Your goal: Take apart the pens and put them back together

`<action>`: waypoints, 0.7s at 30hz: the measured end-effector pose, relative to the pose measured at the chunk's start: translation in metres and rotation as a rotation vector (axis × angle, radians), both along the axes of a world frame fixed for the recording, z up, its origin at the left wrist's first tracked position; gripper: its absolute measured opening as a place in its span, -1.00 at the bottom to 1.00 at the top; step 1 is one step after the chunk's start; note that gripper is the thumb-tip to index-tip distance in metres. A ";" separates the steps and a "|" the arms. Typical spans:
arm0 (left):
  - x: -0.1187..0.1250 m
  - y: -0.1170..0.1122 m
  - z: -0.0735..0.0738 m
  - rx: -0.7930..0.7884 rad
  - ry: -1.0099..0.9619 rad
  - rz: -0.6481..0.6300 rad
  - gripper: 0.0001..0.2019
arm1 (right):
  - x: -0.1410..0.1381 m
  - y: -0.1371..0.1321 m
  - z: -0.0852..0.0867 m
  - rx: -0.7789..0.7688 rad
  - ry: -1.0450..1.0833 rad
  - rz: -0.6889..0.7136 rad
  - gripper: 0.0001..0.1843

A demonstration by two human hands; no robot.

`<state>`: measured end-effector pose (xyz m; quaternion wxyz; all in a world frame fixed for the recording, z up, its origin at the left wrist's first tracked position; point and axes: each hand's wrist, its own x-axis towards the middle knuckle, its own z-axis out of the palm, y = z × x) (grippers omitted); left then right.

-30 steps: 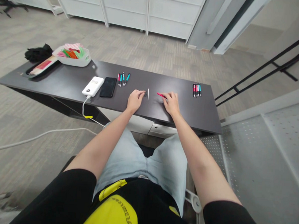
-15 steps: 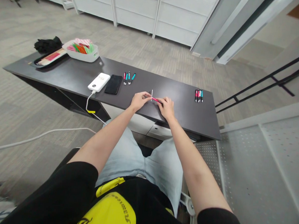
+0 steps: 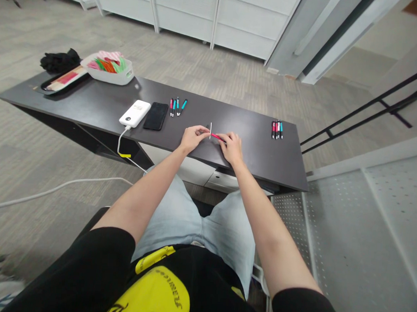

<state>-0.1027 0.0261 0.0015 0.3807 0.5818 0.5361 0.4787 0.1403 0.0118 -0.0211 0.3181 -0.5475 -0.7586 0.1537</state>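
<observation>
Over the middle of the dark table [image 3: 92, 108], my left hand [image 3: 192, 137] and my right hand [image 3: 232, 147] are close together. My right hand pinches a red pen barrel [image 3: 217, 137] that points left toward my left hand. My left hand's fingers are curled at the barrel's left end, pinching a small part too small to make out. A thin white refill [image 3: 210, 130] lies on the table between the hands.
Several pens [image 3: 176, 106] lie left of centre and three more pens [image 3: 277, 130] lie at the right. A white power bank [image 3: 135, 113] with a cable, a black phone [image 3: 156, 115], a white bin of coloured items [image 3: 108, 68] and a black tray [image 3: 60, 79] sit to the left.
My hands have come together at the table's middle: the right hand lifted the red barrel and brought it left to meet the left hand's fingers.
</observation>
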 end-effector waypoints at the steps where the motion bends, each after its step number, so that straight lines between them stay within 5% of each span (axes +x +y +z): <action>1: 0.000 0.000 0.001 -0.001 -0.004 0.003 -0.93 | 0.000 0.000 0.000 0.002 -0.004 -0.001 -0.64; 9: 0.000 -0.001 -0.001 -0.006 -0.024 -0.054 -0.88 | -0.002 -0.004 0.006 -0.007 -0.057 0.036 -0.58; 14: -0.001 0.002 -0.007 -0.001 -0.044 -0.061 -0.75 | -0.004 -0.006 0.013 -0.044 0.087 0.052 -0.67; 21: 0.001 0.002 -0.007 0.024 0.145 0.038 -0.81 | -0.003 -0.004 0.016 -0.113 0.563 -0.249 -0.61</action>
